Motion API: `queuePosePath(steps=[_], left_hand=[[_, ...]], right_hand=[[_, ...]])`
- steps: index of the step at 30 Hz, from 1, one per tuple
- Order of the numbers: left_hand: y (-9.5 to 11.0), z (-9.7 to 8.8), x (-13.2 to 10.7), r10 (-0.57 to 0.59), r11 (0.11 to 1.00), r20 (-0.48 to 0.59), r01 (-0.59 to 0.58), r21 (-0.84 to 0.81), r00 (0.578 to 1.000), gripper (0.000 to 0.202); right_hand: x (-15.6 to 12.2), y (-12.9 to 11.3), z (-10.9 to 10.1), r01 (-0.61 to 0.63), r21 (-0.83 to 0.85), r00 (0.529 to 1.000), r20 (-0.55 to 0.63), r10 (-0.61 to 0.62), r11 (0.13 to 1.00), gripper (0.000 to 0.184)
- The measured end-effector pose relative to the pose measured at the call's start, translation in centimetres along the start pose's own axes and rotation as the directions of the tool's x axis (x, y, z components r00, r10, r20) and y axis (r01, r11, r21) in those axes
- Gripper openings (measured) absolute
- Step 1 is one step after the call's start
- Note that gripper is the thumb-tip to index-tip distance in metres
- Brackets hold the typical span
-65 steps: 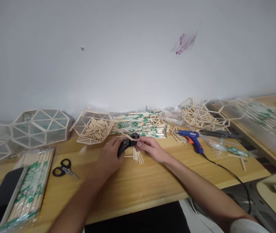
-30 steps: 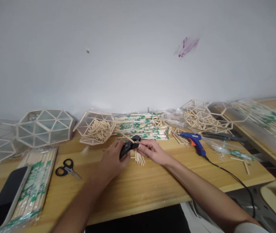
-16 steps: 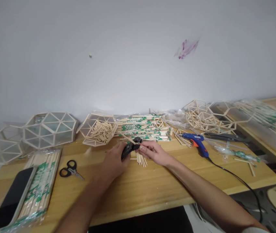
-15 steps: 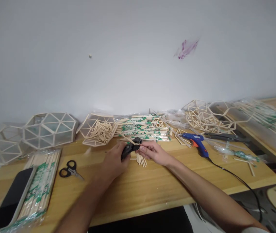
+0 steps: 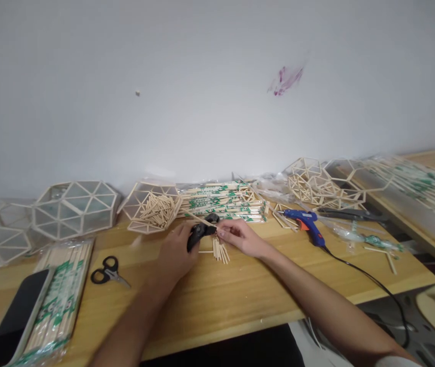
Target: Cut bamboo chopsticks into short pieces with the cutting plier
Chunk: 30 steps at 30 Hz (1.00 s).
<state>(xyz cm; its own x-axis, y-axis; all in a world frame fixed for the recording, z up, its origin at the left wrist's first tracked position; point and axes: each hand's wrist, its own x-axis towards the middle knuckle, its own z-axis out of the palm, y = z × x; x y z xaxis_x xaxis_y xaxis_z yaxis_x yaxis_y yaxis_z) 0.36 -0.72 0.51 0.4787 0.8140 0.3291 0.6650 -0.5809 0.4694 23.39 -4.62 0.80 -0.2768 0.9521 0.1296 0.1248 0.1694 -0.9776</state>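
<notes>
My left hand (image 5: 179,252) is wrapped round a black hand tool (image 5: 199,233) that looks like a cutter, held over the table. A thin wooden stick (image 5: 199,219) slants across the tool's head. My right hand (image 5: 240,237) pinches the stick's near end between thumb and fingers, right beside the tool. Just below the hands, a small bunch of short cut sticks (image 5: 221,252) lies on the wooden table (image 5: 232,300). Behind them are wrapped chopsticks (image 5: 225,201) and an open stick-framed bowl (image 5: 135,224) heaped with short sticks (image 5: 158,210).
Black-handled scissors (image 5: 109,271), a phone (image 5: 20,313) and a pack of chopsticks (image 5: 62,290) lie at the left. Stick-framed domes (image 5: 77,209) stand near the wall. A blue glue gun (image 5: 307,223) with a trailing cord (image 5: 370,275) lies at the right, near more stick frames (image 5: 316,186).
The view has shifted slightly, so the table items appear a little further left. Both hands keep their grips, and the black tool has turned slightly in my left hand.
</notes>
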Motion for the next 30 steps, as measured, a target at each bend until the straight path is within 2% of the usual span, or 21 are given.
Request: queuePosePath(steps=[2, 5, 8, 10, 12, 14, 16, 18, 20, 24, 27, 30], left_hand=[[-0.3, -0.3, 0.2, -0.002, 1.0, -0.059, 0.002, 0.013, 0.998, 0.034], [-0.5, -0.7, 0.3, -0.033, 0.999, -0.111, 0.035, 0.016, 0.993, 0.027], [-0.5, -1.0, 0.3, -0.053, 0.998, -0.083, 0.054, 0.015, 0.995, 0.018], [-0.2, -1.0, 0.3, -0.074, 0.997, -0.016, 0.074, 0.02, 0.997, 0.021], [0.2, -1.0, 0.4, -0.104, 0.994, 0.068, 0.102, 0.027, 0.992, 0.029], [0.6, -1.1, 0.4, -0.134, 0.991, 0.156, 0.129, 0.043, 0.979, 0.035], [1.0, -1.2, 0.4, -0.152, 0.988, 0.222, 0.141, 0.065, 0.963, 0.038], [1.2, -1.2, 0.3, -0.15, 0.988, 0.261, 0.135, 0.074, 0.954, 0.039], [1.4, -1.2, 0.3, -0.136, 0.99, 0.284, 0.119, 0.077, 0.949, 0.039], [1.2, -1.2, 0.5, -0.132, 0.988, 0.28, 0.103, 0.114, 0.951, 0.043], [1.2, -1.5, 0.9, -0.179, 0.977, 0.288, 0.136, 0.162, 0.941, 0.045], [1.5, -2.0, 1.2, -0.234, 0.963, 0.339, 0.169, 0.212, 0.911, 0.047]], right_hand=[[0.1, 0.1, -0.7, 0.05, -0.215, 0.995, -0.071, -0.067, 0.975, 0.026], [0.4, 0.7, -1.3, 0.096, -0.475, 0.976, -0.126, -0.175, 0.875, 0.013], [0.6, 1.8, -1.2, 0.04, -0.638, 0.958, -0.196, -0.212, 0.769, 0.008], [0.7, 2.2, -0.9, -0.017, -0.682, 0.939, -0.262, -0.222, 0.731, 0.016], [0.6, 2.2, -0.7, -0.032, -0.655, 0.918, -0.318, -0.237, 0.755, 0.024], [0.5, 1.7, -0.5, 0.002, -0.542, 0.92, -0.328, -0.214, 0.84, 0.034], [0.4, 1.1, -0.2, 0.044, -0.375, 0.956, -0.252, -0.147, 0.926, 0.037], [0.3, 0.7, 0.1, 0.05, -0.242, 0.984, -0.157, -0.09, 0.969, 0.039], [0.2, 0.5, 0.4, 0.045, -0.188, 0.99, -0.122, -0.069, 0.981, 0.042], [0.2, 0.6, 0.7, 0.044, -0.175, 0.987, -0.144, -0.07, 0.984, 0.042], [0.2, 0.7, 0.7, 0.03, -0.149, 0.982, -0.181, -0.057, 0.988, 0.042], [0.3, 0.8, 0.7, 0.024, -0.091, 0.981, -0.191, -0.041, 0.996, 0.043]])
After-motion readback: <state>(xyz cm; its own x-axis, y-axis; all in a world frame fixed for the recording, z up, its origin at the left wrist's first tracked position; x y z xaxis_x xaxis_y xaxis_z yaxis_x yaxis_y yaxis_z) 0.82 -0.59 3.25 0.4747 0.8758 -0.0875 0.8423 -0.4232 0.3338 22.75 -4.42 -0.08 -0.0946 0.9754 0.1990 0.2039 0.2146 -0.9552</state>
